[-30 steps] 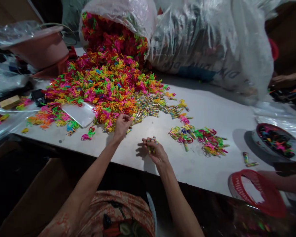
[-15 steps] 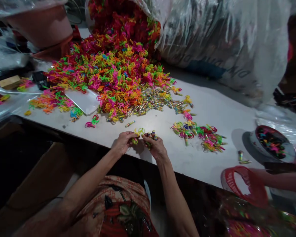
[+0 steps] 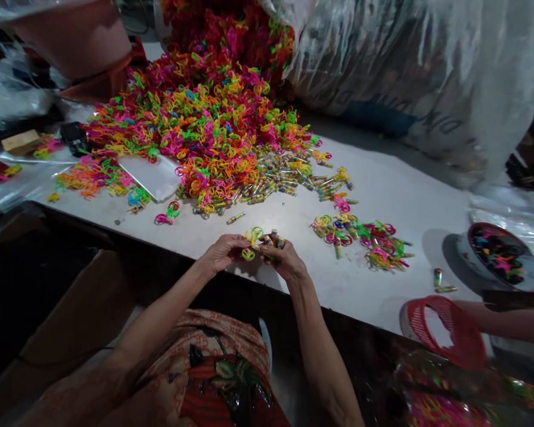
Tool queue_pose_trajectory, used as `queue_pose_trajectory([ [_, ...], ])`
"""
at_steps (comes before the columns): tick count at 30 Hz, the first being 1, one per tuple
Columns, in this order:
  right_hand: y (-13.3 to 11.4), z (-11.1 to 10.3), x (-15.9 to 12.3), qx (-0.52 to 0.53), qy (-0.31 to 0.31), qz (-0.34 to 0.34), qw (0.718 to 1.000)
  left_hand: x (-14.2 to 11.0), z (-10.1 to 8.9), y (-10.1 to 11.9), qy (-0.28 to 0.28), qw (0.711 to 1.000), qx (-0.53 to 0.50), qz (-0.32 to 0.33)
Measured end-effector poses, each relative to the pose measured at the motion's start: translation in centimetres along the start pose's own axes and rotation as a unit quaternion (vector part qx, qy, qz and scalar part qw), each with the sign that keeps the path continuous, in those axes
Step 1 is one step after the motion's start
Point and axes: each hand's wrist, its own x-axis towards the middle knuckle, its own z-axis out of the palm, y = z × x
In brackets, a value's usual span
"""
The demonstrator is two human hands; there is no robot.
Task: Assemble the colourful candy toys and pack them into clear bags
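Note:
My left hand (image 3: 223, 251) pinches a small yellow-green plastic ring piece (image 3: 251, 242) at the near edge of the white table (image 3: 396, 196). My right hand (image 3: 286, 260) is closed round a bunch of small striped tubes (image 3: 272, 240), its fingertips meeting the left hand's. A big heap of neon plastic ring pieces (image 3: 204, 130) spills from a clear bag at the back. Loose small tubes (image 3: 285, 178) lie beside the heap. A smaller pile of joined pieces (image 3: 365, 242) lies to the right of my hands.
A large plastic-wrapped sack (image 3: 409, 77) fills the back right. A bowl of coloured pieces (image 3: 498, 255) and a red basket (image 3: 445, 329) sit at the right, with another person's arm (image 3: 511, 323) beside them. A pink basin (image 3: 71, 41) stands back left.
My left hand drew back from the heap with a ring piece and met my right hand at the table's near edge. The view dropped and shifted left.

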Motion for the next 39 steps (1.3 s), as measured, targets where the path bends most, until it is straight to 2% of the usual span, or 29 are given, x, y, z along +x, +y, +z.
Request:
queue_pose_trajectory([
  [6, -0.3, -0.7, 0.0, -0.031, -0.031, 0.035, 0.998, 0.0, -0.4, 0.0, -0.030, 0.998, 0.057, -0.019],
  [10, -0.6, -0.8, -0.5, -0.042, -0.010, 0.027, 0.999, 0.1, -0.2, -0.2, -0.036, 0.995, 0.091, -0.037],
  [15, -1.6, -0.4, -1.3, -0.077, 0.012, -0.005, 0.997, 0.4, 0.5, -1.0, -0.046, 0.995, 0.068, -0.065],
  [17, -1.7, -0.2, -1.4, -0.104, 0.030, -0.027, 0.994, 0.7, 0.8, -1.6, -0.023, 0.996, 0.081, -0.038],
  [20, -1.6, -0.2, -1.3, -0.145, 0.078, -0.078, 0.983, 1.4, 1.4, -2.3, 0.043, 0.992, 0.114, 0.042],
  [23, -2.0, -1.5, -1.1, -0.154, 0.080, -0.088, 0.981, 2.0, 2.1, -2.4, 0.023, 0.993, 0.105, 0.041],
  [25, -2.5, -2.9, -1.3, -0.145, 0.104, -0.098, 0.979, 2.4, 2.8, -2.4, 0.012, 0.995, 0.094, 0.041],
  [28, -2.8, -5.1, -2.5, -0.117, 0.158, -0.105, 0.975, 3.1, 3.8, -2.6, 0.053, 0.989, 0.106, 0.092],
  [30, -2.3, -6.0, -3.4, -0.105, 0.163, -0.084, 0.977, 3.7, 4.4, -3.1, 0.064, 0.983, 0.127, 0.117],
  [35, -0.3, -6.0, -4.2, -0.011, 0.205, -0.089, 0.975, 5.1, 6.3, -4.2, -0.032, 0.983, 0.158, 0.085],
  [39, -0.4, -7.0, -4.0, 0.030, 0.234, -0.087, 0.968, 5.6, 7.7, -4.7, -0.023, 0.980, 0.181, 0.082],
])
